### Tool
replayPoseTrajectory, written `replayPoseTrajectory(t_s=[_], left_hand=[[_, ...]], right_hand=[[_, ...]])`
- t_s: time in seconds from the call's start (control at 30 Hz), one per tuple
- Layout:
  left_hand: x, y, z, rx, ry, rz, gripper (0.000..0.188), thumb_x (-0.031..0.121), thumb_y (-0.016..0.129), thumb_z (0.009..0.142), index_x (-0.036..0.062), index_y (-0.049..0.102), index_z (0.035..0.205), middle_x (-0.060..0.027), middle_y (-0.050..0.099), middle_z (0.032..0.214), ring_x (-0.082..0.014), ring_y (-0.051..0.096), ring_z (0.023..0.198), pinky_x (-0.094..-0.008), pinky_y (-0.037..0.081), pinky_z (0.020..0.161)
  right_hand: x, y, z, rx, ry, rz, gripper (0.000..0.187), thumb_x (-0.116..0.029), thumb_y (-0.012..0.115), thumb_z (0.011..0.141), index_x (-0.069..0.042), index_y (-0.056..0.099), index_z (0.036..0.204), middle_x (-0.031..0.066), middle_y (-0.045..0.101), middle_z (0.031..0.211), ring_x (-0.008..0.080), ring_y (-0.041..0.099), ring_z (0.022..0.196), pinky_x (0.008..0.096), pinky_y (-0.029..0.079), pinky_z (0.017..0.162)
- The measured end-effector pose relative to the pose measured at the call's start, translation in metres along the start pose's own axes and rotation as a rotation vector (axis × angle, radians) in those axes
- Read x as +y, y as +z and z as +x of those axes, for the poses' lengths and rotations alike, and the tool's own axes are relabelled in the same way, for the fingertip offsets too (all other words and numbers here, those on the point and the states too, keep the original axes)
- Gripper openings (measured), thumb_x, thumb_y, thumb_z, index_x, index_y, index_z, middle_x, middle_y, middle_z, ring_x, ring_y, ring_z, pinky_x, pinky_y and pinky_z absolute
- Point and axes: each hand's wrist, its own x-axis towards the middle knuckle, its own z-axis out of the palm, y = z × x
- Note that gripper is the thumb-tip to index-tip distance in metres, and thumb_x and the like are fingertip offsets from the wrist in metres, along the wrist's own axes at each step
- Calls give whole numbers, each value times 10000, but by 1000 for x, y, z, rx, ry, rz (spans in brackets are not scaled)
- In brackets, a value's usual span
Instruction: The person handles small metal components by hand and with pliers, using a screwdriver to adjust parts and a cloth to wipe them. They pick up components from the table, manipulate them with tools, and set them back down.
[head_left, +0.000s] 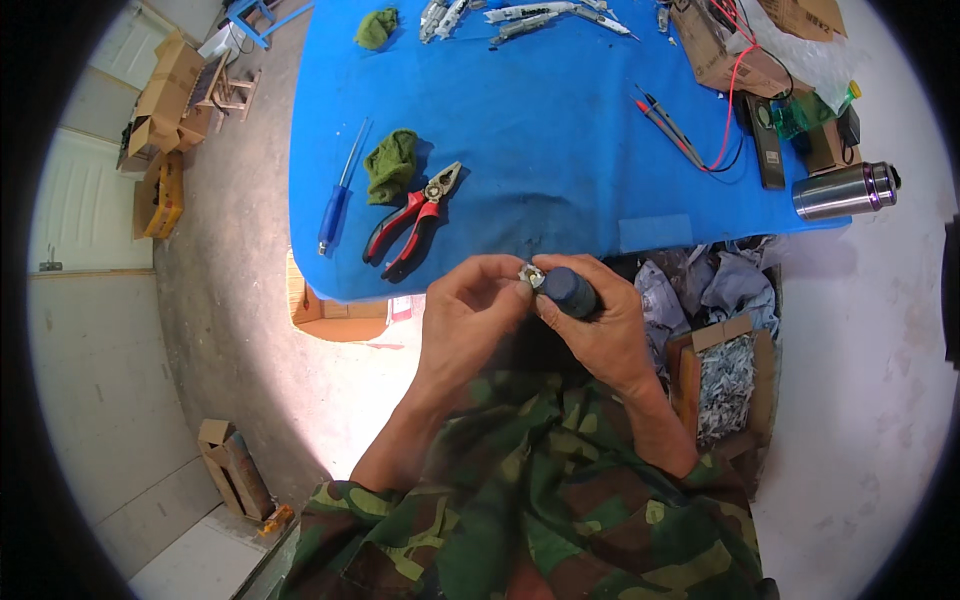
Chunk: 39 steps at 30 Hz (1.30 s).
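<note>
Right hand [618, 325] wrapped round a dark blue cylinder [568, 293] by the blue tabletop's [540, 200] near edge; left hand [462, 318] pinching a pale, ragged piece [532, 274], half finger-hidden, hard to identify! Right, an open cardboard box [733, 327] holds grey shreds [726, 385].

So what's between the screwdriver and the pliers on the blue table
In the head view, a crumpled green cloth lies between the screwdriver and the head of the pliers; between their handles, blue tabletop shows.

Pale piece [531, 275] partly hidden by hands [468, 315], blue tabletop [560, 120] cropped above
</note>
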Motion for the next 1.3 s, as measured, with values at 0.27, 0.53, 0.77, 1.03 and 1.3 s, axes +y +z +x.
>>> replayPoseTrajectory(t_s=[0.27, 0.53, 0.77, 1.03, 1.3], left_hand=[[6, 10, -4, -63, -85, 78, 125, 8, 676, 908, -26, 682, 1028, -49, 697, 836, -109, 646, 677, -249, 519, 613], [2, 15, -6, -98, -151, 109, 197, 65, 617, 887, -25, 661, 1057, -54, 700, 855, -101, 635, 749, -253, 510, 694], [1, 20, -9, -67, -121, 56, 143, -12, 608, 849, 1, 667, 978, -23, 653, 799, -93, 601, 672, -240, 472, 614], [-19, 16, -7, -3, -34, 91, 125, -57, 576, 874, 3, 668, 934, -43, 669, 806, -93, 601, 669, -240, 466, 605], [-17, 9, -11, -29, -83, -60, 157, -32, 524, 908, -11, 670, 962, -89, 682, 895, -144, 624, 701, -281, 537, 631]], right_hand=[[4, -18, -8, -49, -167, -36, 387, 43, 814, 799, -41, 738, 1169, 131, 737, 1115, 258, 730, 1022, 338, 570, 882], [9, -20, -17, -24, -205, -73, 389, 61, 807, 779, -37, 731, 1148, 142, 729, 1082, 275, 731, 993, 345, 571, 837], [12, -18, -20, -22, -181, -28, 352, 60, 785, 790, -9, 727, 1131, 142, 734, 1054, 254, 733, 960, 330, 565, 815], [-2, -11, -30, 46, 94, 244, 200, -16, 736, 932, 27, 729, 1127, 54, 754, 957, 143, 710, 890, 282, 553, 820], [16, -23, -24, -33, 244, 474, 294, -185, 724, 997, 39, 682, 1183, 116, 725, 840, 93, 606, 607, 238, 468, 500]])
